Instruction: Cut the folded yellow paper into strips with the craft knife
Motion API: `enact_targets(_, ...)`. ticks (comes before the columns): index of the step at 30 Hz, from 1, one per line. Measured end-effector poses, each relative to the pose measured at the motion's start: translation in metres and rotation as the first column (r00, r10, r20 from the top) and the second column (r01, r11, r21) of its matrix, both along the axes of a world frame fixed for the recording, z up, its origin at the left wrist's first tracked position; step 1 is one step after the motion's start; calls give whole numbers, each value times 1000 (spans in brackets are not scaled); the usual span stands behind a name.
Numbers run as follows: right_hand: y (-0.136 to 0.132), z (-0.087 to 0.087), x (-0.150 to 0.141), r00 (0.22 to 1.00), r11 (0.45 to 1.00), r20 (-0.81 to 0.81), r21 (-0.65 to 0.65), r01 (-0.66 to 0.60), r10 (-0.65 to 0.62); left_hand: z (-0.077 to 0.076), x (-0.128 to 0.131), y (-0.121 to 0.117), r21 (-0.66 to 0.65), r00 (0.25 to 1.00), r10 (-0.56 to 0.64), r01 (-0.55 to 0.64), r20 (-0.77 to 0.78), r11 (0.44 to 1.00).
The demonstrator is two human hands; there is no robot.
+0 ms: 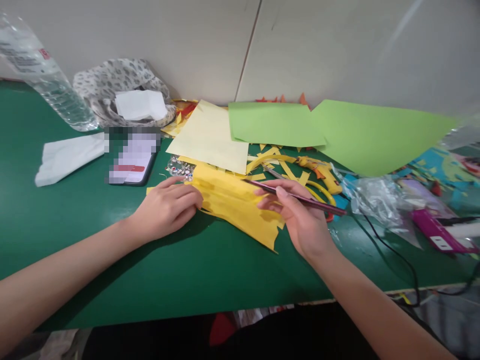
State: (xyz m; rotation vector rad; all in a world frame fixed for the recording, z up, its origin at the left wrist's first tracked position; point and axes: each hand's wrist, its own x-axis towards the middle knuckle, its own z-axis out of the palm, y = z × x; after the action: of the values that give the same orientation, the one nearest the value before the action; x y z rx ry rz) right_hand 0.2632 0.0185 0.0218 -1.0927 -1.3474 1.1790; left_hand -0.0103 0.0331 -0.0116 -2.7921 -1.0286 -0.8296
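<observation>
A curled, cut sheet of yellow paper point(240, 205) lies on the green table in front of me, its lower right edge notched. My left hand point(168, 207) has its fingers closed on the left end of this sheet. Above its right part, my right hand point(296, 210) grips a slim dark pencil point(318, 204) with a pinkish edge, its pointed end to the left. Whether the point touches the paper, I cannot tell. A clear bag of small shiny gems point(182, 169) sits just behind my left hand, partly covered.
Pale yellow point(210, 137) and green sheets point(277, 125) lean towards the wall, with paper strips below. Right are a yellow glue gun point(320, 172), crumpled clear plastic point(382, 197) and a black cable point(390, 252). Left are a phone point(137, 155), folded tissue point(69, 157), cloth bag point(112, 75) and water bottle point(56, 85).
</observation>
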Motion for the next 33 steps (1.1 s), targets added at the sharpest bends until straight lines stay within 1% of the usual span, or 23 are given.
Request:
enact_targets(3,-4,3,-4,998,998,-7,20,-67,67,2,-4,7,10,987,129,-130,101,991)
enact_targets(6,-12,5,-10,992,992,68,66,-107,103,5,-5,11,-11,953,265,-266,145,964)
enact_targets(8,-16,4,-12,985,988,125,83,-131,120,9,-3,8,2,943,298,-302,147,953)
enact_targets(10,-17,2,-12,984,986,150,114,-119,101,11,-1,3,32,955,273,-279,116,960)
enact_targets(11,-17,0,-12,984,986,156,132,-105,84,12,0,-1,41,966,248,-252,77,967)
enact_targets(13,-16,-2,-12,985,984,167,164,-66,38,12,2,-7,74,969,244,-242,-29,968)
enact_targets(15,-16,-3,-13,981,987,195,154,-47,16,11,3,-10,118,963,256,-245,-90,962)
enact_targets(16,-16,-3,-14,977,989,210,134,-59,30,11,3,-11,129,962,253,-240,-99,962)
enact_targets(18,-18,-2,-18,966,987,238,91,-129,104,11,4,-12,119,973,217,-207,-78,971)
enact_targets(21,-22,-3,-25,939,966,265,73,-247,220,13,6,-12,99,994,104,-101,-19,990)
enact_targets(24,-26,-7,-29,921,955,294,75,-288,255,14,8,-13,112,999,-45,43,17,993)
enact_targets(26,-28,-9,-30,915,951,314,94,-296,254,14,8,-13,126,993,-108,100,57,987)
enact_targets(28,-29,-10,-30,924,943,308,169,-288,227,13,8,-13,141,988,-111,96,106,985)
enact_targets(30,-29,-7,-30,950,931,261,275,-241,170,12,7,-13,138,986,-70,49,153,989)
enact_targets(31,-30,-5,-30,965,925,227,322,-200,130,11,7,-12,129,983,-32,8,181,992)
enact_targets(33,-30,-3,-29,984,921,174,374,-106,42,11,7,-11,96,965,78,-105,251,990)
